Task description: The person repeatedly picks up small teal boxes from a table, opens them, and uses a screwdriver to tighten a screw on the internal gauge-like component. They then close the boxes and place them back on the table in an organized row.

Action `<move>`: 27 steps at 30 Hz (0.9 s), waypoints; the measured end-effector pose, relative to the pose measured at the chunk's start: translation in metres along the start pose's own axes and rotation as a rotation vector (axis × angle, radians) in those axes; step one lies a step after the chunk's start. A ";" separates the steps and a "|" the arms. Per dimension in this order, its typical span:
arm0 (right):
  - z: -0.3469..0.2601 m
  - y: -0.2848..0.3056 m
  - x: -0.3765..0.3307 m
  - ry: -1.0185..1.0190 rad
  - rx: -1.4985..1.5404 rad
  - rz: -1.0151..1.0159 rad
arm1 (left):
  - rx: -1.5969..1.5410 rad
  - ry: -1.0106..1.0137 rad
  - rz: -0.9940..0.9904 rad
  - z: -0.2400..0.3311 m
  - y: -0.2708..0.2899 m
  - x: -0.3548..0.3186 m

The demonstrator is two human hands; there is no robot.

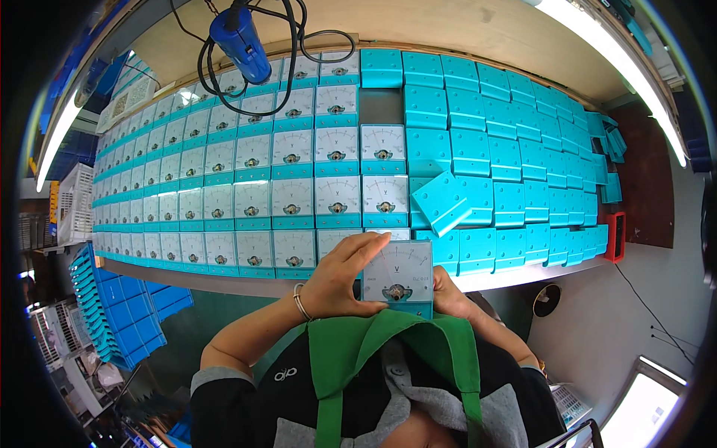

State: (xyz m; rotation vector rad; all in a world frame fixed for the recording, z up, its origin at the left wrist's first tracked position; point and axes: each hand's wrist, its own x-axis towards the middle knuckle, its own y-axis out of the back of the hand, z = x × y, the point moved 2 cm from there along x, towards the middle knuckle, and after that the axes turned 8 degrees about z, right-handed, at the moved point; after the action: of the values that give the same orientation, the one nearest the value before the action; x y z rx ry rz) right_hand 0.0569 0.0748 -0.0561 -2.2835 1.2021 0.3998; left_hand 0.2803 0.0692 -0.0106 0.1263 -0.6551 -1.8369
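The square panel meter with a teal case, clear front cover and white dial (396, 272) is held upright to the view near the front edge of the desk (493, 281), close to the wearer's chest. It looks light and stiff, with a smooth cover that could slip or scratch and probably a delicate needle inside, so the case's side walls seem the best place to take hold, clear of the dial. It sits between the two hands: the left hand (340, 278) has its grip closed around the left side, thumb near the lower corner and fingers toward the top, while the right hand (450, 296) holds against the lower right side; how far its fingers reach behind the case is hard to tell. Just beyond, rows of similar white-dialled meters (293, 147) fill the desk's left part, and rows of plain teal plastic housings (469, 149) its right, one loose teal housing (442, 203) lying askew on the others. Above hangs a blue cylindrical tool (240, 45) with black cable.
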 end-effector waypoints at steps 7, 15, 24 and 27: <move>-0.001 0.000 -0.001 0.024 0.059 -0.011 | -0.001 0.016 -0.006 -0.001 -0.001 0.001; 0.004 0.003 0.002 0.051 0.037 -0.020 | -0.005 0.038 -0.007 -0.002 -0.001 0.002; 0.006 0.001 0.003 0.068 0.047 0.018 | -0.002 0.035 0.008 -0.004 -0.001 0.004; 0.008 0.002 0.003 0.068 0.068 0.021 | -0.005 0.038 0.009 -0.006 -0.002 0.003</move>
State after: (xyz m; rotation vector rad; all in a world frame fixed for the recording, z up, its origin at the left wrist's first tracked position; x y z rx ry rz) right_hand 0.0571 0.0764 -0.0650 -2.2441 1.2553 0.2867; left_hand 0.2797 0.0644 -0.0156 0.1538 -0.6234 -1.8234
